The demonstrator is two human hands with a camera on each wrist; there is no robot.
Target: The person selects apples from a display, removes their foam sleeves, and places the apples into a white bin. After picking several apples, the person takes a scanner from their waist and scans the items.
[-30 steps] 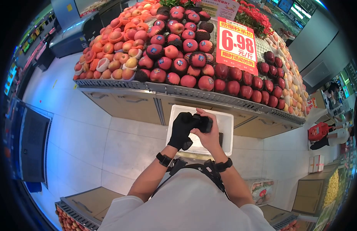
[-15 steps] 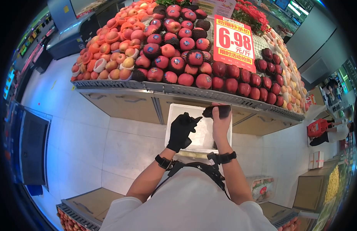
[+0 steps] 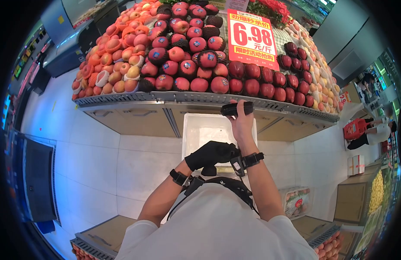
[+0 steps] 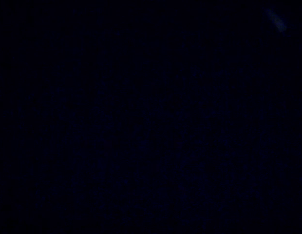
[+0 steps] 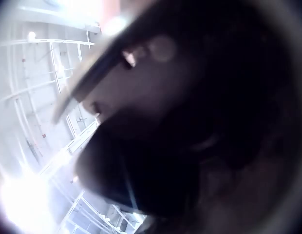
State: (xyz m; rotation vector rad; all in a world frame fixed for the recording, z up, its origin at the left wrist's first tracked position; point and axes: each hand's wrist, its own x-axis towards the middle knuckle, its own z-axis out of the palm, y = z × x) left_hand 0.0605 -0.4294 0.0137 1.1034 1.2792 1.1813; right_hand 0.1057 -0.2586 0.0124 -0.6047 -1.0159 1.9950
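Observation:
In the head view my bare right hand point(image 3: 244, 130) grips a black oblong object point(image 3: 230, 109) just below the display's front edge; its exact kind cannot be told. My left hand point(image 3: 210, 156), in a black glove, reaches across to the right wrist, its curled fingers at the small wrist camera point(image 3: 237, 164) strapped there. Under both hands stands a white foam box point(image 3: 186, 130) on the floor. Large dark blurred shapes point(image 5: 136, 165) fill much of the right wrist view, with ceiling beams behind. The left wrist view is almost entirely black.
A sloped stand holds red apples point(image 3: 198, 44), dark red apples point(image 3: 266, 90) and a price sign point(image 3: 252, 40). Its grey ledge point(image 3: 174, 96) and drawers point(image 3: 140, 123) face me. A clear package point(image 3: 295, 200) lies to the right; farther off stands a person point(image 3: 378, 132) beside a red basket point(image 3: 355, 129).
Both hands were together at the black object, then parted with it in the right hand. The gloved left hand has since moved right and down to the right wrist. The view has shifted slightly.

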